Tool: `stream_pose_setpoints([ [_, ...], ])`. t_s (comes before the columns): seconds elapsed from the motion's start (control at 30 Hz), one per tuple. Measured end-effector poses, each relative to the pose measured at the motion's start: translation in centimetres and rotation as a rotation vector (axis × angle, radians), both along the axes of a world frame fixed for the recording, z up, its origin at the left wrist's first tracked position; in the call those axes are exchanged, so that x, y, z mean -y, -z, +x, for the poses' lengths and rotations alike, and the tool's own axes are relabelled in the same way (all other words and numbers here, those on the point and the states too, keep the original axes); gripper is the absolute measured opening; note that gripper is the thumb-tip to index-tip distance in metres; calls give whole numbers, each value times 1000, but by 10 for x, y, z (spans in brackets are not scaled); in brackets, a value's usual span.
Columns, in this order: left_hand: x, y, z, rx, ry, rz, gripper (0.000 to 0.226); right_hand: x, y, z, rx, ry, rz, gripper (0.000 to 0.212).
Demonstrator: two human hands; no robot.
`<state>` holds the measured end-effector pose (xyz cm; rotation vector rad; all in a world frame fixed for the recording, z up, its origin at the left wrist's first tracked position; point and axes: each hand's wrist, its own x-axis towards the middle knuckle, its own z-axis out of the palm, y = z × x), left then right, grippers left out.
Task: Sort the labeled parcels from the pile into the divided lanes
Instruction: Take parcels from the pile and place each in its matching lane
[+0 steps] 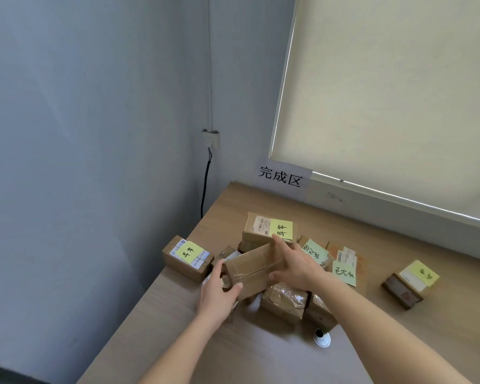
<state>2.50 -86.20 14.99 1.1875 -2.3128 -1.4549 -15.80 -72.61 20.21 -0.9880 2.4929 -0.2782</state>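
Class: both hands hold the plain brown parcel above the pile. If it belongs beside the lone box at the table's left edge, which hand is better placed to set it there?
Probably the left hand: it grips the parcel at the end nearest that box.

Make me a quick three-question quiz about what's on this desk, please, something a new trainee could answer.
1. True or false: both hands grip one box.
2. What colour is the note on the box at the desk's left edge? A) pink B) yellow C) blue
3. Where is the printed paper sign fixed?

Key
1. True: the left hand and right hand hold the taped box above the pile.
2. B: the left-edge box carries a yellow note.
3. The sign is on the wall behind the desk, below the blind.
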Motion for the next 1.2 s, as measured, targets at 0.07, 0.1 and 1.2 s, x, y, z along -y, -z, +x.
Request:
stream_pose_setpoints([
  [0.07,-12,-19,8,-36,-13,-8,74,-16,-21,10,-13,35,-60,106],
  [0.1,-19,-29,13,-52,-21,-16,75,-26,-32,16,-18,43,-83,104],
  [1.2,-385,-225,158,-581,220,213,75,-456,-221,249,-210,352,-404,67],
])
